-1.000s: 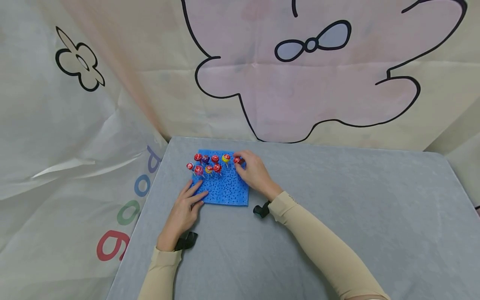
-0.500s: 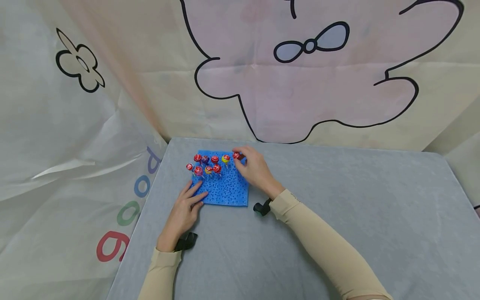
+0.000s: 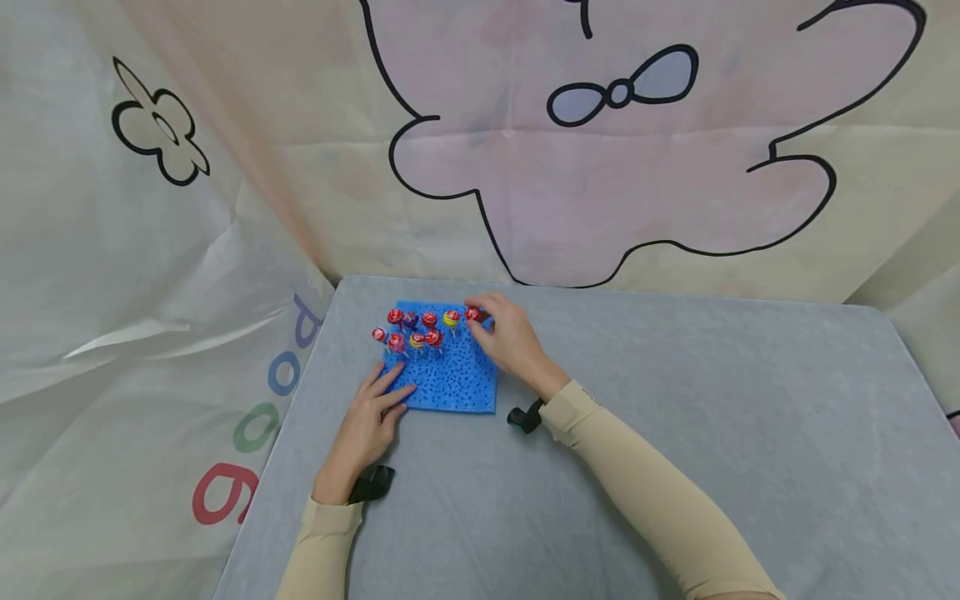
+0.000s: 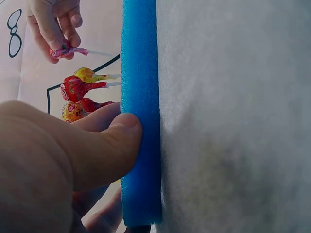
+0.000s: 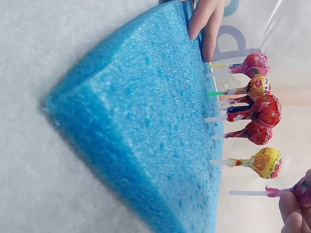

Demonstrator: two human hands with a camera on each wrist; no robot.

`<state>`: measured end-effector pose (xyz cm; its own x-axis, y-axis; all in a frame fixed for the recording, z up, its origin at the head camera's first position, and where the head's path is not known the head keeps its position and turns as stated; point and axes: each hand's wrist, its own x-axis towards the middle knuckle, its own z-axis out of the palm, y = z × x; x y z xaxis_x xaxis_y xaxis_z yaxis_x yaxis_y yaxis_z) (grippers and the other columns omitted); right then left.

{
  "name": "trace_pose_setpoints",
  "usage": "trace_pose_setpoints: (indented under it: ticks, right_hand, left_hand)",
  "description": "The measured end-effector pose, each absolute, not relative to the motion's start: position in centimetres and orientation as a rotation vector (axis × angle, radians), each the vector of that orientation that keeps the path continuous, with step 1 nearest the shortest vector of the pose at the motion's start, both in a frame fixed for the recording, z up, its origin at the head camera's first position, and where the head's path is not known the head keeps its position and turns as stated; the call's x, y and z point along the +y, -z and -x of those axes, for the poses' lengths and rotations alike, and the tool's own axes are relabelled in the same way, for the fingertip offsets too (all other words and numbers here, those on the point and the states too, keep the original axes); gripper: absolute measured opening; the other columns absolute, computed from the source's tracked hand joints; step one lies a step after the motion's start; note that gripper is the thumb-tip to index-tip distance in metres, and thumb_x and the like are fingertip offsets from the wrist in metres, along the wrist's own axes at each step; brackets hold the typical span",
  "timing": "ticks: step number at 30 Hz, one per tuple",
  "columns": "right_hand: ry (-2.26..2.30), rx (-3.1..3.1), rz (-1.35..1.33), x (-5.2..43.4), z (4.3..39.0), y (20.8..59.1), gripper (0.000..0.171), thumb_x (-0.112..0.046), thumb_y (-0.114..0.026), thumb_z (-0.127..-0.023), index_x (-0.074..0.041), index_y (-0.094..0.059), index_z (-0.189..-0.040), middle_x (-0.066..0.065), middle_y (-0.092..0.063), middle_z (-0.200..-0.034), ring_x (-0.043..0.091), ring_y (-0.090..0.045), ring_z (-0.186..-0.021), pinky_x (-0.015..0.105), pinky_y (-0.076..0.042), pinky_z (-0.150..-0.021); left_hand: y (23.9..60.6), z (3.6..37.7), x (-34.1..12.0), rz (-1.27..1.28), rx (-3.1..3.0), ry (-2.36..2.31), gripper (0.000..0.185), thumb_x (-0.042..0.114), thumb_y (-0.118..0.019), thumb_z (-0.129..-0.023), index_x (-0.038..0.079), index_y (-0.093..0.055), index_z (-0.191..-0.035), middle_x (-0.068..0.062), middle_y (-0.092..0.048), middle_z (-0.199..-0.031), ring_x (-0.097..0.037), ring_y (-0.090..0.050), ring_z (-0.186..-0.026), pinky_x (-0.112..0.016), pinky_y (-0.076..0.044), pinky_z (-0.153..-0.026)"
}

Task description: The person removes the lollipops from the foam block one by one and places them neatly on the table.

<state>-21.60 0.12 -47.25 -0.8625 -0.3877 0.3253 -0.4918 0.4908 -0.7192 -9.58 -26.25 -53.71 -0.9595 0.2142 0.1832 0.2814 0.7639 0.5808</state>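
In the head view a blue foam board (image 3: 465,379) lies on the table, with several wrapped lollipops upright on its far left part. My left hand (image 3: 367,425) rests on the board's left side, fingers spread; its thumb (image 4: 104,153) touches the foam in the left wrist view. By the far right corner my right hand (image 3: 513,342) pinches a lollipop (image 5: 301,191) by its pink-and-red wrapped head. Its white stick points down at the foam, the tip a little apart from it in the right wrist view. Nearest this one stands a yellow lollipop (image 5: 267,163).
A grey cloth-covered table (image 3: 697,417) stretches to the right of the board. Behind it hangs a printed backdrop (image 3: 510,167), and another printed sheet (image 3: 150,333) hangs at the left. Black wrist mounts (image 3: 522,418) sit below both hands.
My right hand first lifted the lollipop slightly toward the far edge, then brought it down a little. The left hand has stayed in place on the foam board.
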Motion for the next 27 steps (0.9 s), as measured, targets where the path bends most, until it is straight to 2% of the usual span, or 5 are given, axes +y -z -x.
trace_pose_setpoints:
  ticks: [12,21,27]
  right_hand:
    - [-1.359,-2.567,-0.750,1.2,21.2,47.3,0.030,-0.009,-0.069,-0.100,-0.001,-0.070,-0.130,0.015,-0.070,-0.124,0.023,-0.069,-0.096,0.035,-0.058,-0.075]
    - [-1.366,-2.557,-0.672,3.1,21.0,47.3,0.031,-0.008,-0.070,-0.099,-0.001,-0.070,-0.130,0.015,-0.071,-0.122,0.023,-0.067,-0.093,0.029,-0.056,-0.075]
    - [-1.395,-2.532,-0.597,4.9,20.7,47.4,0.031,-0.007,-0.070,-0.099,-0.001,-0.070,-0.129,0.014,-0.071,-0.120,0.024,-0.068,-0.097,0.031,-0.055,-0.075]
  left_hand:
    - [53.8,9.6,-26.3,0.395,-2.855,0.955,0.035,0.003,-0.068,-0.099,0.007,-0.071,-0.134,-0.013,-0.047,-0.162,-0.042,-0.027,-0.157,-0.064,-0.032,-0.121]
    - [53.9,9.6,-26.3,0.390,-2.863,0.954,0.035,0.004,-0.067,-0.100,0.007,-0.071,-0.135,-0.011,-0.046,-0.163,-0.042,-0.026,-0.157,-0.064,-0.031,-0.122]
    - [53.8,9.6,-26.3,0.384,-2.862,0.964,0.035,0.004,-0.068,-0.100,0.007,-0.071,-0.135,-0.011,-0.046,-0.163,-0.042,-0.027,-0.157,-0.064,-0.032,-0.121]
